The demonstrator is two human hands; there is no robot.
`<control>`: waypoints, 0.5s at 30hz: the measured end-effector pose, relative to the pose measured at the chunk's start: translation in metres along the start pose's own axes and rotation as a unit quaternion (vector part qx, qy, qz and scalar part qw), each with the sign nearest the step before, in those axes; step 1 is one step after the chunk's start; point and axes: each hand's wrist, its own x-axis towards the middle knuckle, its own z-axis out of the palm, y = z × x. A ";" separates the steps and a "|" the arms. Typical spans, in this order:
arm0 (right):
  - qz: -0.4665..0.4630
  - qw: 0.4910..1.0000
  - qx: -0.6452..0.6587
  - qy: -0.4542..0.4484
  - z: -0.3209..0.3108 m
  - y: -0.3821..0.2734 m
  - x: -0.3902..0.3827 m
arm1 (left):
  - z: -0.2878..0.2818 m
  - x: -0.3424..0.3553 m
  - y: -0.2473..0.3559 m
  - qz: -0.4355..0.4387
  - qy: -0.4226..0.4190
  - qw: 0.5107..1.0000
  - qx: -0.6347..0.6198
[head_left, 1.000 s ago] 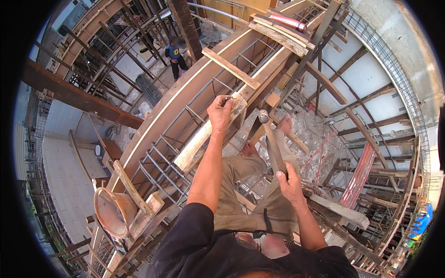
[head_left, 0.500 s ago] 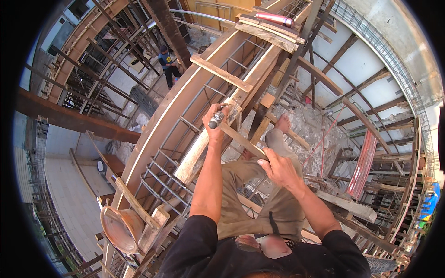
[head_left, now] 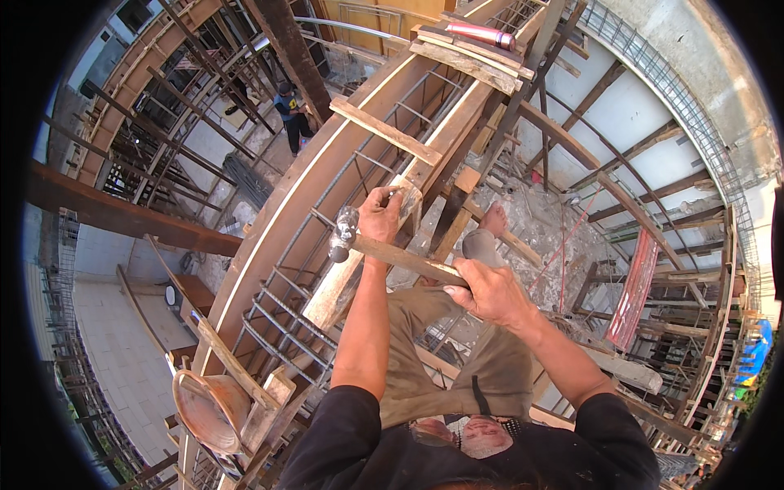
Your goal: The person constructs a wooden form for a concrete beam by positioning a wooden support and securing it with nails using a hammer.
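My right hand [head_left: 492, 291] is wrapped round the wooden handle of a hammer [head_left: 404, 258]. The metal hammer head [head_left: 344, 234] hangs just left of my left wrist, with the handle passing across above that forearm. Fingers pinched, my left hand [head_left: 380, 215] rests at a short wooden block [head_left: 411, 198] on the inner edge of the curved formwork; whatever the fingertips hold is too small to make out. A pale timber [head_left: 333, 292] runs from under my left hand toward me.
Steel rebar [head_left: 282, 318] lies inside the curved plywood formwork [head_left: 282, 204]. A wooden crosspiece [head_left: 385, 131] spans it farther off. At lower left stands a dusty bucket [head_left: 211, 408]. My bare foot [head_left: 494, 220] is among timbers over rubble. Another person [head_left: 292, 118] stands below at far left.
The hammer head has moved left and toward me, from over my left hand to beside its wrist. My left hand's fingers now show at the block.
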 end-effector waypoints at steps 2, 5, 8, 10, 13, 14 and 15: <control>0.029 0.999 -0.006 -0.015 0.000 0.013 0.008 | -0.003 0.003 -0.001 0.012 0.005 1.000 -0.010; 0.102 0.992 -0.049 -0.063 0.001 0.030 0.010 | -0.003 0.006 -0.008 0.024 0.017 0.995 0.092; 0.111 0.988 -0.073 -0.079 -0.001 0.023 0.011 | -0.005 0.006 -0.017 0.059 0.002 0.998 0.017; 0.080 0.993 -0.062 -0.063 -0.005 0.007 0.011 | -0.007 0.007 -0.021 0.035 0.006 0.999 -0.019; 0.009 0.999 -0.039 -0.027 -0.011 0.004 0.007 | -0.004 0.001 -0.001 0.015 -0.005 1.000 0.010; 0.010 0.999 -0.041 -0.021 -0.007 0.013 0.008 | -0.004 0.002 0.000 -0.003 -0.002 1.000 0.013; 0.012 0.999 -0.046 -0.015 -0.005 0.023 0.009 | -0.003 0.001 0.001 -0.026 -0.001 0.999 0.025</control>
